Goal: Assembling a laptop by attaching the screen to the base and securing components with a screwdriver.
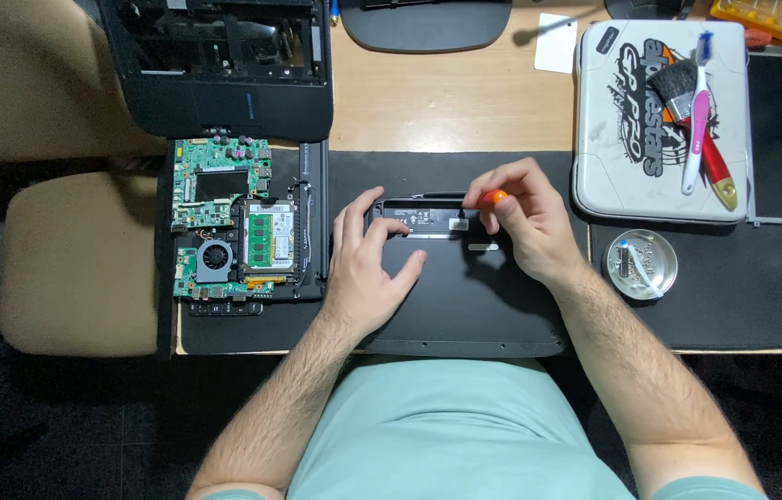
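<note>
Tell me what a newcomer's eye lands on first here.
The two hands at centre: the left hand lies flat on a black laptop shell, the right hand pinches an orange-handled screwdriver at its upper edge. To the left lies an opened laptop base with a green circuit board.

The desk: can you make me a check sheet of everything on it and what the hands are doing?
Surface: wooden desk with black mat.
Job's things: black laptop base, underside up; orange-handled screwdriver.
Clutter: bare circuit board, empty laptop shell, grey case with brushes, round metal dish.
Hands: left hand flat on the base; right hand pinches the screwdriver.
Cables: nothing seen.
Surroundings: tan chair.
</note>
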